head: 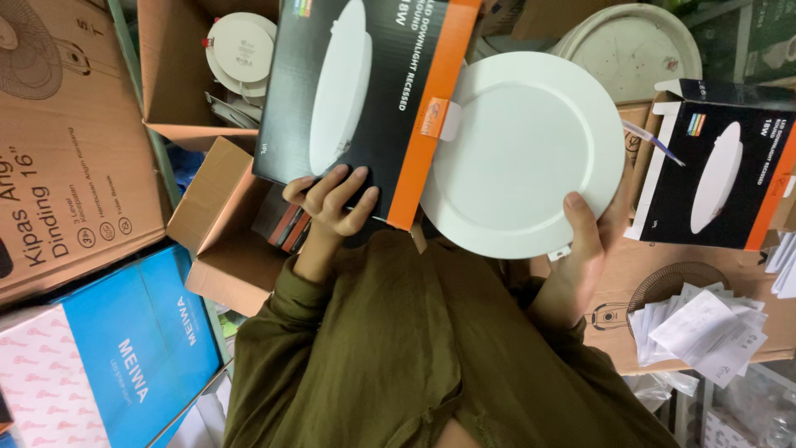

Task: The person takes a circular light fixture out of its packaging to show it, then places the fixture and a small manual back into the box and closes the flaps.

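Left hand grips black-orange box upright; right hand grasps round white downlight, face toward camera.

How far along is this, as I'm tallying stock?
Done: nothing clearly. In hand: left hand holds black-and-orange cardboard box, right hand holds round white light panel at its end. Left: panel is outside the box; more white lights lie in a brown carton.
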